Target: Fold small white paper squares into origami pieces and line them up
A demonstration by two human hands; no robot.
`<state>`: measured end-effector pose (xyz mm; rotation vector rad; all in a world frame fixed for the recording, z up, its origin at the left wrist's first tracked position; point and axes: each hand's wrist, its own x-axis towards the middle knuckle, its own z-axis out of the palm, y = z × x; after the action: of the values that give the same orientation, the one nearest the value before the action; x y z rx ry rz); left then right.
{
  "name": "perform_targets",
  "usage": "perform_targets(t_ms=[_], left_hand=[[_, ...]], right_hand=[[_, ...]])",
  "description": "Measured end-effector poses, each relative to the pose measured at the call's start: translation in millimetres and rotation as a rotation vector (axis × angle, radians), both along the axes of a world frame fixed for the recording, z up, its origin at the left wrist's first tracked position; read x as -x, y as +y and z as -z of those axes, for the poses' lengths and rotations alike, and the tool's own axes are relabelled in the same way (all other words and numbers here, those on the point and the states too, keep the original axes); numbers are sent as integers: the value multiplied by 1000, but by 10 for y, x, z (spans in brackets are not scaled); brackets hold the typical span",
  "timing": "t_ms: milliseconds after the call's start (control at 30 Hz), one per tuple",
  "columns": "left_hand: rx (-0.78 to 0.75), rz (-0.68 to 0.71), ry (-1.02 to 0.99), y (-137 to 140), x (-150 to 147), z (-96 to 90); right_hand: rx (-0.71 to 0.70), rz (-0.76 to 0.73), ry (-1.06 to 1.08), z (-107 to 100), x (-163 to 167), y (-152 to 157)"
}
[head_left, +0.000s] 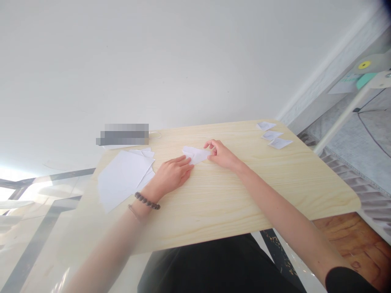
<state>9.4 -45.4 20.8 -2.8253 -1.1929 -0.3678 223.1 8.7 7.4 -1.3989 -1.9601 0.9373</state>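
Note:
A small white folded paper [200,155] lies near the middle of the table, pointed toward the right. My left hand [171,173], wearing a dark beaded bracelet, rests flat with fingers stretched out, the fingertips pressing on the paper's left part. At the paper's right tip, my right hand [222,154] has its thumb and curled fingers closed on the corner; the index finger arches above it. Left of my left hand lies a loose stack of white paper sheets [124,175], with smaller pieces partly under it.
Three folded white papers [271,135] sit in a row at the table's far right corner. A blurred-out object [125,135] stands at the back left. The light wood table [214,211] meets a white wall [183,61] behind. A pale pole [345,110] rises beyond the right edge.

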Motion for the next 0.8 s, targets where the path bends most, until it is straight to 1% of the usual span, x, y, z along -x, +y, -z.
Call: perform_targets(t_ms=[67, 133, 267, 367, 600, 667, 800], left_hand=[[0, 5, -5, 3, 6, 14], [-1, 16, -16, 7, 13, 39], [-6, 17, -47, 15, 15, 99], [2, 4, -69, 20, 1, 119], [16, 10, -120, 23, -23, 97], [21, 7, -128, 19, -21, 87], [69, -19, -164, 18, 0, 81]], right_hand=[[-8, 10, 3, 16, 4, -2], [-48, 41, -23, 49, 36, -19], [-180, 82, -155, 114, 136, -75], [-204, 84, -214, 127, 165, -94], [-140, 17, -78, 105, 35, -15], [-165, -3, -64, 105, 10, -12], [-265, 0, -67, 121, 20, -55]])
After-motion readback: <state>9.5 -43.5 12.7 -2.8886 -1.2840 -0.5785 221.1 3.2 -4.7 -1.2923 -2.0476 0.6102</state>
